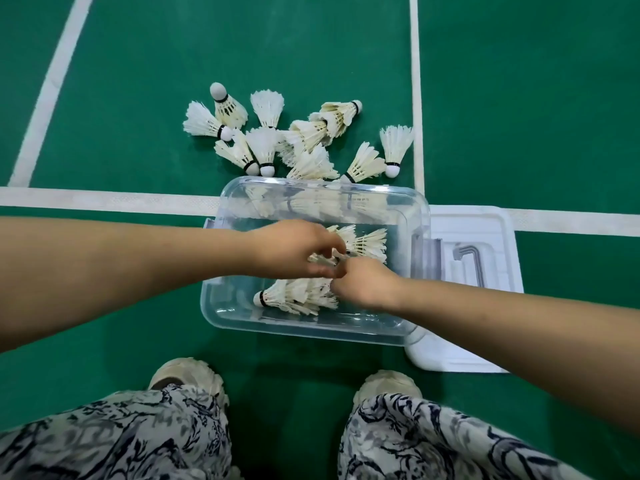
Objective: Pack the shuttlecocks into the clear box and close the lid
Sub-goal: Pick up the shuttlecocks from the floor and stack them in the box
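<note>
Partway. Few shuttlecocks in clear box; loose pile lies upper centre; lid off, right; left hand pinches a shuttlecock; right hand curled, grip unclear

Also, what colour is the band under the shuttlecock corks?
Black: a thin ring between white cork and feathers on the shuttlecocks. It shows best in the head view.

green court floor, white boundary lines. patterned trousers and pale shoes at bottom edge.
</note>
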The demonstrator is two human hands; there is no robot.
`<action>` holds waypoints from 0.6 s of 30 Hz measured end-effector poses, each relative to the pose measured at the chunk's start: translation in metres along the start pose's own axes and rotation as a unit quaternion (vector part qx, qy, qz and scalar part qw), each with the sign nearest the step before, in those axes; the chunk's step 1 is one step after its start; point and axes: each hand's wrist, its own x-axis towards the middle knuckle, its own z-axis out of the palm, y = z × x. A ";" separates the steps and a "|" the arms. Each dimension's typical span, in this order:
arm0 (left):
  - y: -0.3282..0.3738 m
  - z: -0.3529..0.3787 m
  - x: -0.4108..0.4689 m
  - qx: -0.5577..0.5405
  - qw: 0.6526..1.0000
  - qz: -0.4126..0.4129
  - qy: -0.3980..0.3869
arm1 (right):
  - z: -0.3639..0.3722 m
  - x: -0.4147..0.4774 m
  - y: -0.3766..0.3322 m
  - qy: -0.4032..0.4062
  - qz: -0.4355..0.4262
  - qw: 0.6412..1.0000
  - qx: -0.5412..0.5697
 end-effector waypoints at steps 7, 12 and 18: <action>0.018 -0.066 0.036 -0.017 0.977 0.014 0.212 | -0.020 -0.015 0.000 0.119 -0.086 0.983 0.111; 0.005 -0.082 0.084 0.023 0.984 -0.049 0.168 | -0.037 -0.017 0.005 0.188 -0.152 0.958 0.157; -0.010 -0.074 0.144 0.039 0.985 -0.101 0.133 | -0.055 -0.007 0.014 0.254 -0.175 0.932 0.192</action>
